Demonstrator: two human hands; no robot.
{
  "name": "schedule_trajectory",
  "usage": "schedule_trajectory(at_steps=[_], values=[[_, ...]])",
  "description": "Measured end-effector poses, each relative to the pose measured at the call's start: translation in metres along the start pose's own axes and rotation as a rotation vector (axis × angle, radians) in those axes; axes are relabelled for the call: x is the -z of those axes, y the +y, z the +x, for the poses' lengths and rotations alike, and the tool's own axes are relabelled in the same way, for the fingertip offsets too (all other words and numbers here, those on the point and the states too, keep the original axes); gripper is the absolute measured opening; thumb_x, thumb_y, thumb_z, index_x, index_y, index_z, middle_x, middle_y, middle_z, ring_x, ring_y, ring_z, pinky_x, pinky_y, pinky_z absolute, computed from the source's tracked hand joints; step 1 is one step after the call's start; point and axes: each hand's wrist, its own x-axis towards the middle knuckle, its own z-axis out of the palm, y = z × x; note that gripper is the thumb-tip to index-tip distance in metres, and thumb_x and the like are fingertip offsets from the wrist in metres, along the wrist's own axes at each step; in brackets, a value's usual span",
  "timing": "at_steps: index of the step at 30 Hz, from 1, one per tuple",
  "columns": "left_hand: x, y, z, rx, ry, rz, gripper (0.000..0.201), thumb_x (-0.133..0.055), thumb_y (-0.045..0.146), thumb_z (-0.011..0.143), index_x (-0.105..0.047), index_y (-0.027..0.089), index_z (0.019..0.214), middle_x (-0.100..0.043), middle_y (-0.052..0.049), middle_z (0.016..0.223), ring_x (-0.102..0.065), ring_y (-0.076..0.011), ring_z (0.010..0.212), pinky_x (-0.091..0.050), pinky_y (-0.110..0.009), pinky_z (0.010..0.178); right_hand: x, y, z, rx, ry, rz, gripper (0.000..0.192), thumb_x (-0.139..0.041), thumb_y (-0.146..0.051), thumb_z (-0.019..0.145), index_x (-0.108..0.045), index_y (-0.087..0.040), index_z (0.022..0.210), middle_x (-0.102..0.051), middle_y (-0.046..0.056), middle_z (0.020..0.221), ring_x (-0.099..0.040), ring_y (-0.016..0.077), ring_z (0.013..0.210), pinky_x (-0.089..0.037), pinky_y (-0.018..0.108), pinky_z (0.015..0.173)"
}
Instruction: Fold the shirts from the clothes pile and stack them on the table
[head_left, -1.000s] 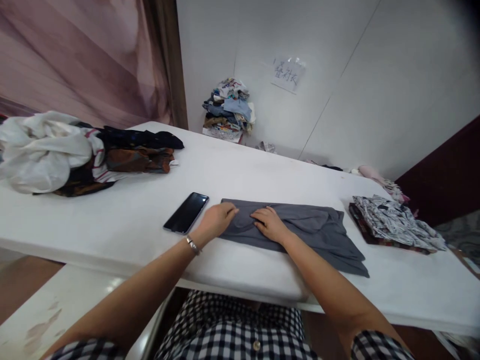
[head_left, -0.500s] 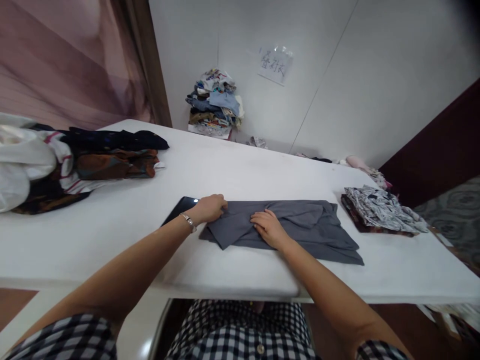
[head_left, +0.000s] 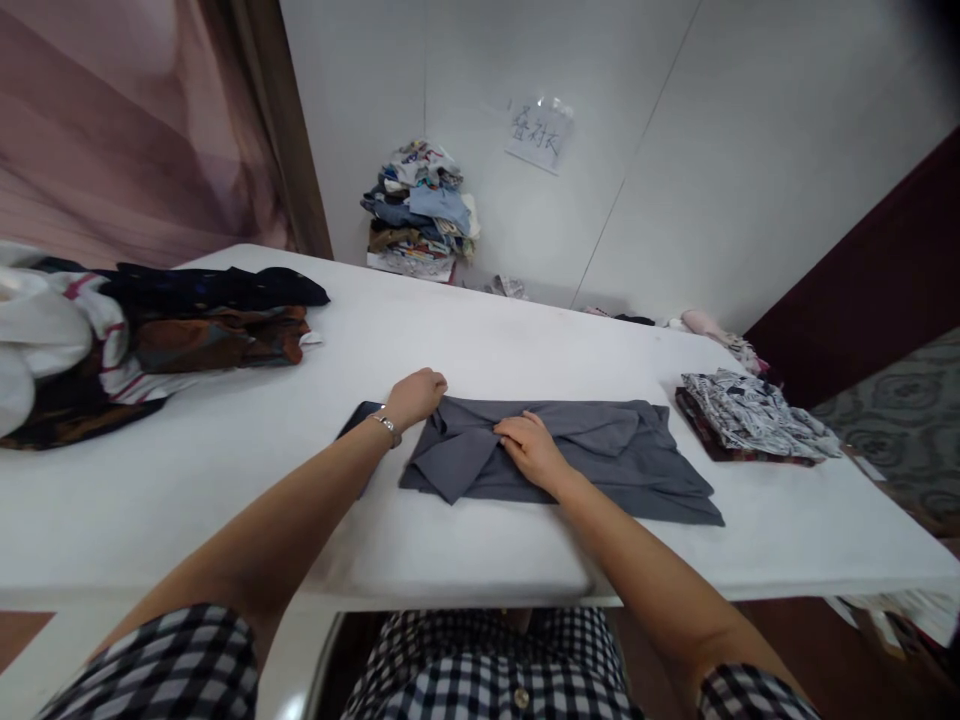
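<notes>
A gray shirt (head_left: 570, 455), partly folded into a long band, is seen laid flat on a white table (head_left: 225, 470), with its long axis run from the 9 o'clock to the 3 o'clock side of the view, directly ahead of the person in the checked top. The left hand (head_left: 417, 396) is closed in a loose fist on the band's left end, where a corner of cloth has been gathered and turned over so that a pointed flap is formed toward 7 o'clock. The right hand (head_left: 529, 450) is laid palm down, fingers spread and flat, on the middle of the band, nothing being gripped by it; the cloth is pinned there at what looks to be the fold line. From the left hand the rest of the shirt is stretched away toward 3 o'clock, so that the gathered end is nearest to that hand, while the loose hem at the far right end is left untouched, closer to the right arm than to the left. A silver bracelet (head_left: 388, 427) is worn at the left wrist, and a dark phone (head_left: 358, 414) is partly hidden under that forearm, just beside the shirt's left end. A folded patterned stack (head_left: 750, 418) is kept at 3 o'clock, well apart from the hem; rumpled clothes (head_left: 172, 320) are heaped at 9 o'clock, and another pile (head_left: 420, 210) is stacked against the wall at 12 o'clock, below a paper sign (head_left: 537, 132).
</notes>
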Motion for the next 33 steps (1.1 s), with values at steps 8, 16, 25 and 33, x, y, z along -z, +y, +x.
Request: schedule_trajectory(at_steps=[8, 16, 25, 33], values=[[-0.002, 0.019, -0.034, 0.017, -0.148, -0.119, 0.036, -0.056, 0.054, 0.078, -0.065, 0.020, 0.073, -0.071, -0.008, 0.087, -0.063, -0.0230, 0.077, -0.042, -0.031, 0.063, 0.002, -0.001, 0.005, -0.014, -0.058, -0.017, 0.024, -0.046, -0.017, 0.093, -0.066, -0.023, 0.105, -0.071, 0.007, 0.109, -0.062, 0.0185, 0.107, -0.028, 0.050, 0.110], [0.000, 0.000, -0.027, 0.111, -0.082, -0.111, 0.026, -0.046, 0.039, 0.086, -0.062, 0.019, 0.084, -0.071, -0.009, 0.086, -0.063, -0.0234, 0.081, -0.040, -0.031, 0.063, 0.003, 0.000, 0.005, -0.042, -0.071, -0.053, 0.027, -0.051, -0.015, 0.090, -0.065, -0.023, 0.111, -0.069, 0.008, 0.116, -0.060, 0.0198, 0.112, -0.029, 0.050, 0.110], [-0.010, 0.015, -0.039, 0.022, -0.063, -0.156, 0.020, -0.053, 0.037, 0.084, -0.060, 0.020, 0.076, -0.068, -0.006, 0.090, -0.062, -0.0202, 0.081, -0.041, -0.030, 0.066, 0.005, 0.001, 0.005, -0.009, -0.082, -0.050, 0.025, -0.050, -0.014, 0.091, -0.066, -0.022, 0.108, -0.069, 0.008, 0.115, -0.059, 0.0207, 0.115, -0.030, 0.049, 0.108], [-0.003, 0.011, -0.042, 0.076, -0.106, -0.020, 0.016, -0.053, 0.030, 0.084, -0.063, 0.018, 0.088, -0.068, -0.011, 0.099, -0.064, -0.0232, 0.086, -0.043, -0.032, 0.068, 0.002, 0.003, 0.010, -0.008, -0.081, -0.061, 0.023, -0.051, -0.015, 0.091, -0.068, -0.023, 0.104, -0.070, 0.008, 0.113, -0.059, 0.0215, 0.115, -0.032, 0.049, 0.107]])
